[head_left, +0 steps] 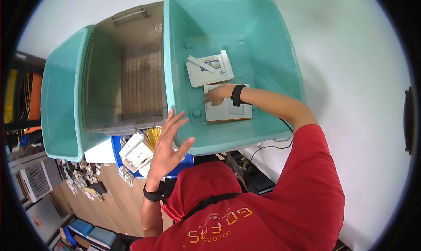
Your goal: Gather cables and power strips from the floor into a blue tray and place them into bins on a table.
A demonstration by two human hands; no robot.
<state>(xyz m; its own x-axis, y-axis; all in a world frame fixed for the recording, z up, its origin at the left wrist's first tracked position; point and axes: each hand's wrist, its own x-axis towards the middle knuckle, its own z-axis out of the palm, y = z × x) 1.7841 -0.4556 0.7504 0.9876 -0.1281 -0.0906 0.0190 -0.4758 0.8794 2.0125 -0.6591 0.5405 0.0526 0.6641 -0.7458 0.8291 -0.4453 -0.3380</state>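
Observation:
My right hand (217,94) reaches into the large teal bin (276,40), its bent fingers closed over the left edge of a flat white box (228,113) on the bin floor. Behind that box lies a white router (201,78) with antennas folded over it. My left hand (171,143) is open, fingers spread, at the near left corner of the same bin; whether it touches the rim is unclear.
A translucent grey bin (105,76) and another teal bin (61,97) stand leftward. Beneath them, a blue tray (118,152) holds white power strips (136,150) and yellow cables (153,135). Several small items (87,181) lie lower left; a black cable (269,148) hangs at right.

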